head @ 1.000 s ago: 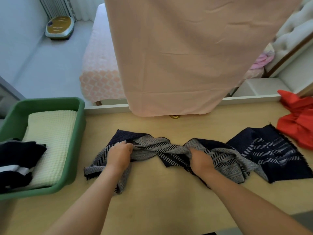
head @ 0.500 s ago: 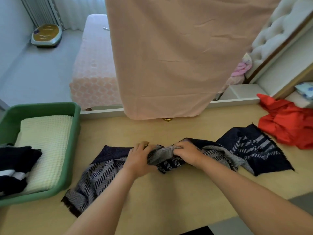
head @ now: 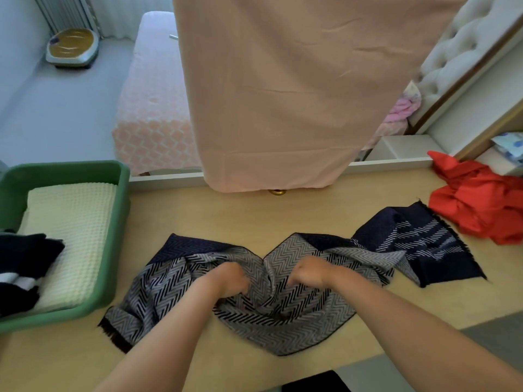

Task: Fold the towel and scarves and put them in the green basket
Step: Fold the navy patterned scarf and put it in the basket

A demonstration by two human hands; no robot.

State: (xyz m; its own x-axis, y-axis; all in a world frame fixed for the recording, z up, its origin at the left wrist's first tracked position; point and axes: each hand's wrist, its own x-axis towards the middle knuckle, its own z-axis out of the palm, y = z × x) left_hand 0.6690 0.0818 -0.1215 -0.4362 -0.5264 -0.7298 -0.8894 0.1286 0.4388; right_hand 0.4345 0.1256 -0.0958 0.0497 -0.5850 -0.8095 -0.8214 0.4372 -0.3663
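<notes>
A navy and grey herringbone scarf point(head: 285, 326) lies bunched across the middle of the wooden table point(head: 254, 216). My left hand point(head: 226, 278) and my right hand point(head: 310, 271) each grip a fold of it near its centre, knuckles close together. Its right end point(head: 430, 244) lies flat with striped bands. The green basket point(head: 119, 210) stands at the left and holds a folded cream towel point(head: 68, 230) and a folded dark scarf point(head: 22, 267). A crumpled red scarf point(head: 481, 202) lies at the right of the table.
A large pink cloth point(head: 288, 94) hangs over the table's far edge. Behind it stands a pink-covered bed point(head: 150, 108), and a round device point(head: 72, 49) sits on the floor at far left. The table's near edge runs just below my forearms.
My hands have pulled the scarf's middle toward me, spreading a wide grey fold over the near table. The hands stay close together, now lower in view.
</notes>
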